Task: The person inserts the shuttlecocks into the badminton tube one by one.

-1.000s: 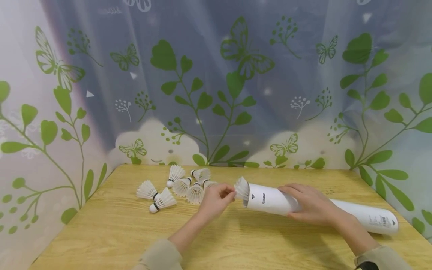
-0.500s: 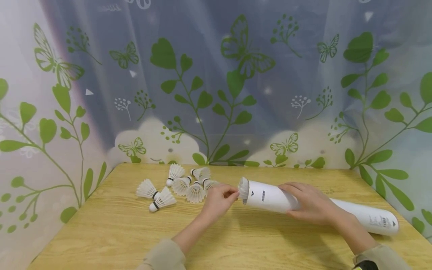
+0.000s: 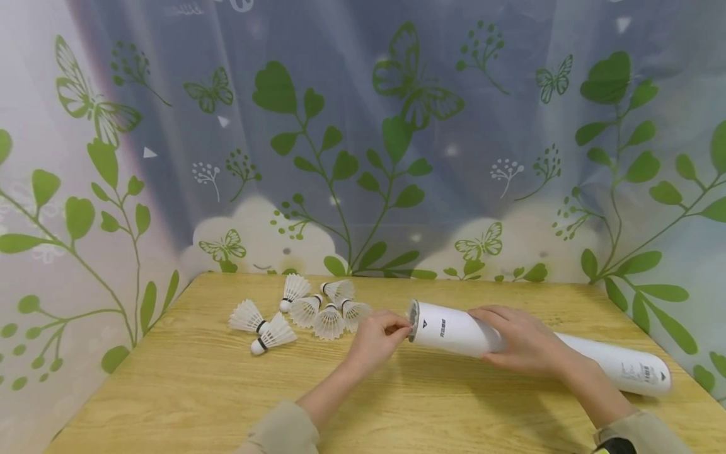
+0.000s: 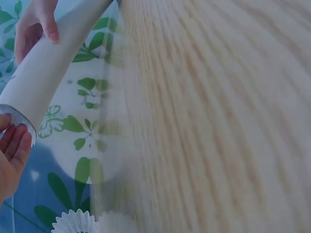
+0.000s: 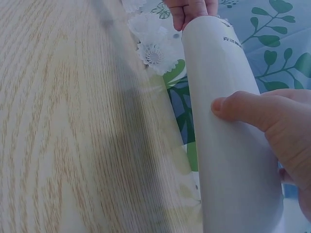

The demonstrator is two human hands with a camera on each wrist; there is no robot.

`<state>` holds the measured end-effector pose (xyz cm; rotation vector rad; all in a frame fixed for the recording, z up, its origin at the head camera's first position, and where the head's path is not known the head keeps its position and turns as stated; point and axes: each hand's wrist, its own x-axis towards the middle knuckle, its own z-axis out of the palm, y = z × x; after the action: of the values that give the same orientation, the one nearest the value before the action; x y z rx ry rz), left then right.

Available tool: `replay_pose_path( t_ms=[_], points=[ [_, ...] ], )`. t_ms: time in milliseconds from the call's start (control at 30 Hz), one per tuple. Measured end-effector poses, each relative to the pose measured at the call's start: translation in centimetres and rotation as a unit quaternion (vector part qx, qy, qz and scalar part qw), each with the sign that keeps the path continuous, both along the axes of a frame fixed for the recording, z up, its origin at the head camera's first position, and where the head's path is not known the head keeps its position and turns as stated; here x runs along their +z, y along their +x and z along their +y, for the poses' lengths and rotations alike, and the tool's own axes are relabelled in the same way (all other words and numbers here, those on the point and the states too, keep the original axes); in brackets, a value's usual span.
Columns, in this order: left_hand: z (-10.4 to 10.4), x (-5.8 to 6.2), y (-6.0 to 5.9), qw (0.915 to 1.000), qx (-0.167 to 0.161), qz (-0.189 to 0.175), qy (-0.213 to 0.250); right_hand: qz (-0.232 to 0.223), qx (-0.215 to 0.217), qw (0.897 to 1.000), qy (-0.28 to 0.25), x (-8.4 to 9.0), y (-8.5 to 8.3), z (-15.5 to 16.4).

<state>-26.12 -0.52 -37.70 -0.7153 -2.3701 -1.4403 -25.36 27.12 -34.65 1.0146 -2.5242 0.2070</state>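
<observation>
My right hand (image 3: 518,340) grips a long white shuttlecock tube (image 3: 454,331) around its middle, thumb on the near side. The tube's left end is tilted up off the table, its far end low at the right. At the open mouth, my left hand (image 3: 375,340) pinches a shuttlecock (image 3: 414,312) whose skirt edge sits just within the rim; its cork is hidden in the tube. In the left wrist view, the fingers (image 4: 18,145) reach inside the rim. Left of this hand lie several white feather shuttlecocks (image 3: 329,323) with dark bands.
Two of the loose shuttlecocks (image 3: 275,337) lie together, nearer and farther left than the others. A wood-grain table (image 3: 227,403) carries everything. Behind it and at both sides hangs a curtain (image 3: 351,157) printed with leaves and butterflies.
The shuttlecock has slid rightward into the tube, from its skirt sticking out to lying within the mouth. My left hand has followed it to the right; my right hand and the tube stay put.
</observation>
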Motion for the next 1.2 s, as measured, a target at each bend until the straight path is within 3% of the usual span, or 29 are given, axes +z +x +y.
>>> replay_pose_path(
  t_ms=[400,833,1200],
  points=[
    [0.45,-0.35,-0.09,0.9998,-0.010,0.011,-0.012,-0.003,-0.003,1.000,0.000,-0.13,-0.03,-0.01],
    [0.25,0.13,-0.04,0.9980,-0.037,0.012,-0.050,-0.003,0.005,1.000,-0.003,0.05,-0.01,0.15],
    [-0.06,0.30,-0.04,0.9968,-0.041,-0.023,-0.065,0.014,0.012,1.000,0.000,-0.14,-0.14,0.15]
  ],
)
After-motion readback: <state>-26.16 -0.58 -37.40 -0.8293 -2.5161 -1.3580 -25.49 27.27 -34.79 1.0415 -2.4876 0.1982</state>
